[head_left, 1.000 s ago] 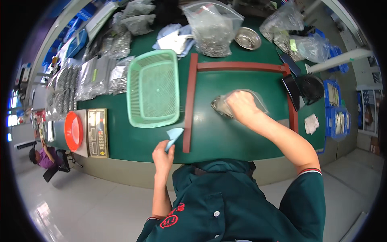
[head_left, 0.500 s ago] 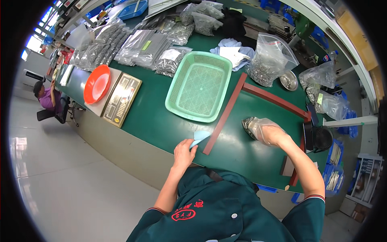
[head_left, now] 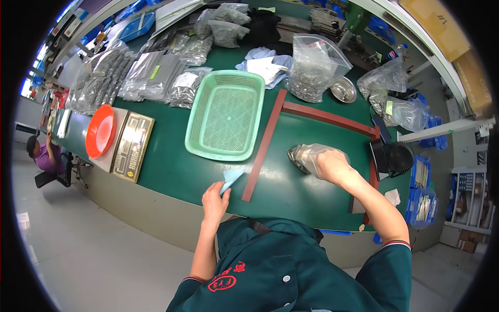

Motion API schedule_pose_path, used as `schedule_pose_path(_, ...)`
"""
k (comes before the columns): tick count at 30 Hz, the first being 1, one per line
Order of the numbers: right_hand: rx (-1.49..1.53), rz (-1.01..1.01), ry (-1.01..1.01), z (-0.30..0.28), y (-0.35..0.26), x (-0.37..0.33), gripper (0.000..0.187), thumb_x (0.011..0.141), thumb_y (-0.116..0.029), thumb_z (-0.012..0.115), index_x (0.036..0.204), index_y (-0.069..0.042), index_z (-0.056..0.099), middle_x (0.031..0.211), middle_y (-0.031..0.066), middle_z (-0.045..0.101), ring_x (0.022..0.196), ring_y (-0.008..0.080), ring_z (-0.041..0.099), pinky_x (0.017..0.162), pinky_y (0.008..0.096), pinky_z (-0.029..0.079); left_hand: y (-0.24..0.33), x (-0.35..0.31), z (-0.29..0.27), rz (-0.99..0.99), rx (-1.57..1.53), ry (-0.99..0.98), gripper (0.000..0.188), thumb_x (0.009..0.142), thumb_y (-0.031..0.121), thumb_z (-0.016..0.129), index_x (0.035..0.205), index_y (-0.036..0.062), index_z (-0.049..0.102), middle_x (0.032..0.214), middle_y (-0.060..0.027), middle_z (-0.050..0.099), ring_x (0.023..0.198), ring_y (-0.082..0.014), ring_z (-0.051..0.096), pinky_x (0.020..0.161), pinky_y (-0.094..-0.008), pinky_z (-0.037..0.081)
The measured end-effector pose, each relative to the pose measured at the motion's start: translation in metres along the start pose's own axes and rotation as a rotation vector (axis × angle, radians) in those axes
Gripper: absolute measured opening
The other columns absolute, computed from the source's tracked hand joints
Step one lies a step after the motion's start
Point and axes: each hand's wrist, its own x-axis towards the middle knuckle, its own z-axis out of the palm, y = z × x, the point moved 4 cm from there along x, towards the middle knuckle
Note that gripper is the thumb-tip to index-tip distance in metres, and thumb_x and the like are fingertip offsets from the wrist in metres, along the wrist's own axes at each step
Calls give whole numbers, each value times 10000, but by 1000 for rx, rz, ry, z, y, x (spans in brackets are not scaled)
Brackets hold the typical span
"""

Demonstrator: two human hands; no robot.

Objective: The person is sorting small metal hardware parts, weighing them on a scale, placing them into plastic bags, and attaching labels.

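My left hand (head_left: 214, 203) is at the front edge of the green table, closed on a small light blue sheet (head_left: 232, 178), paper or cloth. A clear plastic bag (head_left: 307, 158) of small, shiny metal parts lies on the table inside a dark red three-sided frame (head_left: 264, 145). My right hand (head_left: 332, 165) is closed around the bag's loose end; its fingertips are partly hidden. Beyond my left hand, to the left of the frame, sits a light green plastic basket (head_left: 248, 151) with a mesh bottom.
A scale (head_left: 132, 148) and red bowl (head_left: 101, 131) stand at left. Bagged parts (head_left: 144, 75) line the back, near a large bag (head_left: 313, 70) and metal bowl (head_left: 343, 90). A black fan (head_left: 399, 158) is at right. Another person (head_left: 47, 156) sits far left.
The whole view has shifted, so table things appear farther left. My right hand has come slightly farther over the bag, and less plastic covers its wrist. My left hand keeps the blue sheet.
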Motion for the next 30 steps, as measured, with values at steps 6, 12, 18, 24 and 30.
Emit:
schedule_pose_path(6,-75,141,86,-50,1,-37,121,642,-111,615,607,5,622,636,203,603,643,339,627,599,413,495,-5,8,-1,-44,17,-12,362,713,57,652,1057,13,545,947,-146,587,811,-307,579,712,-385,461)
schedule_pose_path(12,77,288,441,-99,15,-97,107,662,-63,534,570,-7,533,531,178,520,514,353,550,496,402,440,-1,11,-7,76,78,84,336,717,32,646,1038,1,550,1022,-152,543,885,-329,555,777,-396,447)
schedule_pose_path(18,246,87,686,-103,-27,-133,221,614,60,583,833,33,601,734,135,614,654,296,592,603,368,461,55,10,-27,134,-147,85,264,733,25,629,985,-25,572,952,-135,583,870,-308,564,783,-355,448)
schedule_pose_path(24,277,-165,746,-33,-82,-100,384,600,20,635,983,26,609,1044,154,605,1014,311,563,836,420,458,118,-13,-13,-132,-1310,-610,570,824,418,614,1120,-62,532,1022,-131,616,911,-192,596,840,-312,456)
schedule_pose_path(30,262,-103,728,-6,-92,-79,396,614,10,644,1007,-38,630,1153,145,554,1141,342,465,917,490,373,123,-16,-18,-199,-1189,-595,363,870,259,594,1071,-42,571,968,-97,629,881,-153,596,815,-285,461)
